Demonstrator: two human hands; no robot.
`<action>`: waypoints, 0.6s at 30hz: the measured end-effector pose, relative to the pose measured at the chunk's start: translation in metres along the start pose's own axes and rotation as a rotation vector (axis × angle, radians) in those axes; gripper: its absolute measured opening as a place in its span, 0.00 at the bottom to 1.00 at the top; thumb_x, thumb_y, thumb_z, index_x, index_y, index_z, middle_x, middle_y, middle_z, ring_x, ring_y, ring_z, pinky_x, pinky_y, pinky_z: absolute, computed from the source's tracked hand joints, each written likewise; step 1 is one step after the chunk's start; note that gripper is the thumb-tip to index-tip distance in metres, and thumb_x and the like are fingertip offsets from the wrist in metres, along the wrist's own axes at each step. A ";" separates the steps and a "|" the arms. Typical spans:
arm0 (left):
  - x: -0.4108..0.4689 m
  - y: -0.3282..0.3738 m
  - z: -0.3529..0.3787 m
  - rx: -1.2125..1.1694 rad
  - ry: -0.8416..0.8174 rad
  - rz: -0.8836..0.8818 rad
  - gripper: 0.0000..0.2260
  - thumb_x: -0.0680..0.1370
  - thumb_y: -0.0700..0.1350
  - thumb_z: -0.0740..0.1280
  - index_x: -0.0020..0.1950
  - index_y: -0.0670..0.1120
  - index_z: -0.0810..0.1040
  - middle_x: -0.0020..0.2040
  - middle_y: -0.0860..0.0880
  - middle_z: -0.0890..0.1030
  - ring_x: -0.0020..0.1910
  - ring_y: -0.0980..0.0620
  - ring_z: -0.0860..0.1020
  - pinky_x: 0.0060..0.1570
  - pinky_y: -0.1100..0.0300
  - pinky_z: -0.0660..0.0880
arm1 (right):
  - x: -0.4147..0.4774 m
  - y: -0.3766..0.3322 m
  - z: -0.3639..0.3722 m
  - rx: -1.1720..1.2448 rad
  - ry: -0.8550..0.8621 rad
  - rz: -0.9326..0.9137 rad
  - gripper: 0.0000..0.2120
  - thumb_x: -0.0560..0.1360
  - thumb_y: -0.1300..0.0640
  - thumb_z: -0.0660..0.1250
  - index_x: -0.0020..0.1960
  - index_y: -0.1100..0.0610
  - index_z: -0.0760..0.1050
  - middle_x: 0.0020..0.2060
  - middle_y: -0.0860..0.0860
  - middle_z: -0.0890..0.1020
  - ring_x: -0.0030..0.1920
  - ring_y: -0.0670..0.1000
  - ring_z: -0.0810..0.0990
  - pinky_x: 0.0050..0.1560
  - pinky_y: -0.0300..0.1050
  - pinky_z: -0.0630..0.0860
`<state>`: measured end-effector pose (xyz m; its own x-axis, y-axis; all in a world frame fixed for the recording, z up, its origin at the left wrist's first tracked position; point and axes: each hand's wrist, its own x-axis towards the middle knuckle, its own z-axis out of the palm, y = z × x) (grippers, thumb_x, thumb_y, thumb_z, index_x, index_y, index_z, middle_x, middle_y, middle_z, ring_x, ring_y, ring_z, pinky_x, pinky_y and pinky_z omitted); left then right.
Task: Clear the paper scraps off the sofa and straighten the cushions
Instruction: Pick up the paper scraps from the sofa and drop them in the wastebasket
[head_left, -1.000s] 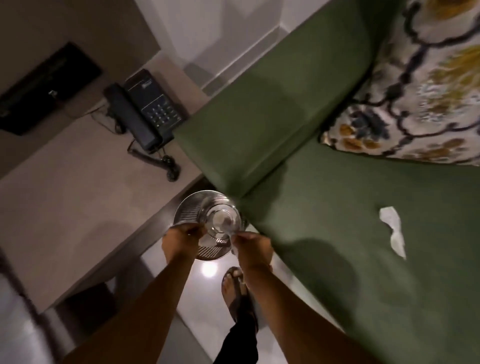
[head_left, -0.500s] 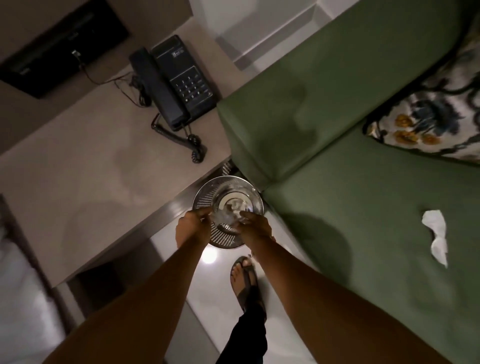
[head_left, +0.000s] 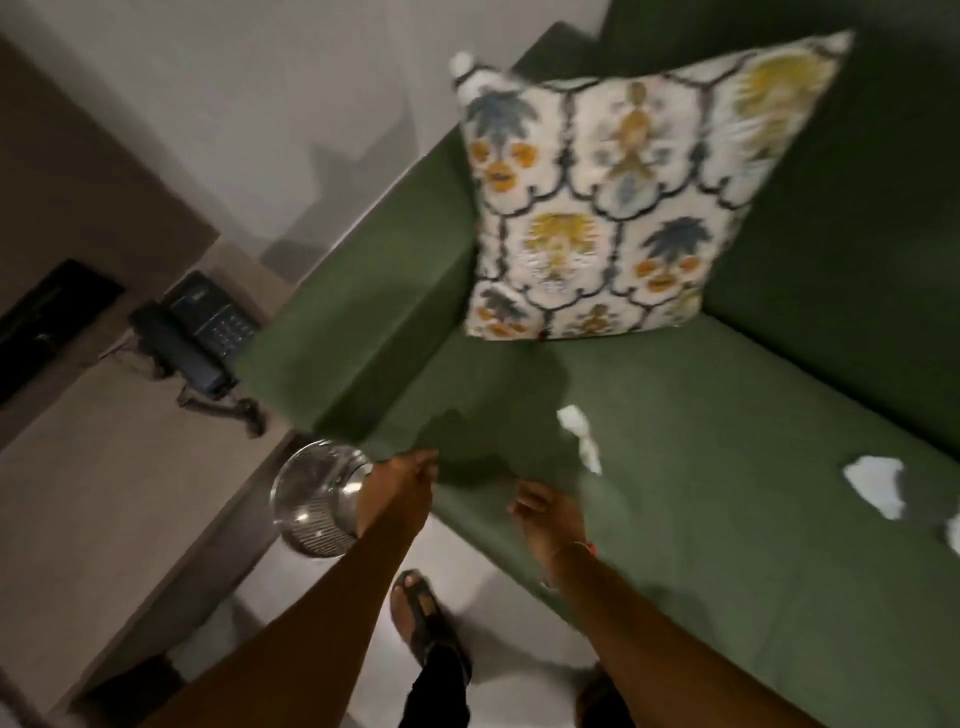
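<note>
Lying on the green sofa (head_left: 727, 519) seat, a crumpled white paper scrap (head_left: 579, 436) runs lengthwise from upper left to lower right; a second, broader scrap (head_left: 875, 486) lies well apart to its right. A patterned cushion (head_left: 618, 208) leans upright in the corner. The left hand (head_left: 400, 491) and right hand (head_left: 550, 514) hover at the seat's front edge, fingers loosely curled, each grip empty. The steel bin (head_left: 314, 506) stands beside the bench (head_left: 104, 493); its contents cannot be made out.

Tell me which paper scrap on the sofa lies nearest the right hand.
The narrow crumpled scrap just beyond the right hand, below the cushion. The wider scrap lies farther right.
</note>
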<state>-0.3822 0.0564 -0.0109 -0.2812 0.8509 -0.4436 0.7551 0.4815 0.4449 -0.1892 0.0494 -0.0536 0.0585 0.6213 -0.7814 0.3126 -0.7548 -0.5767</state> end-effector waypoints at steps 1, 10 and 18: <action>-0.002 0.021 0.011 -0.005 -0.002 0.014 0.11 0.76 0.47 0.66 0.57 0.54 0.82 0.52 0.44 0.85 0.51 0.41 0.82 0.53 0.51 0.78 | 0.000 0.005 -0.027 -0.021 -0.010 -0.005 0.13 0.72 0.67 0.69 0.56 0.61 0.80 0.54 0.56 0.82 0.57 0.58 0.80 0.62 0.53 0.76; 0.009 0.183 0.141 0.113 -0.076 -0.050 0.17 0.73 0.61 0.65 0.50 0.48 0.80 0.51 0.41 0.83 0.53 0.38 0.80 0.51 0.50 0.76 | 0.005 0.091 -0.301 -0.267 0.472 -0.048 0.19 0.73 0.55 0.68 0.64 0.48 0.76 0.60 0.55 0.82 0.60 0.59 0.79 0.60 0.49 0.74; 0.029 0.194 0.180 0.234 0.158 -0.166 0.11 0.73 0.50 0.70 0.47 0.43 0.80 0.50 0.34 0.81 0.50 0.32 0.80 0.49 0.46 0.77 | 0.080 0.117 -0.408 -0.487 0.634 0.002 0.26 0.76 0.57 0.64 0.73 0.49 0.63 0.71 0.55 0.68 0.69 0.61 0.66 0.64 0.59 0.71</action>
<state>-0.1366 0.1367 -0.0777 -0.4866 0.7958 -0.3603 0.8018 0.5706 0.1774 0.2388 0.0972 -0.0866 0.5419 0.7316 -0.4136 0.6824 -0.6703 -0.2916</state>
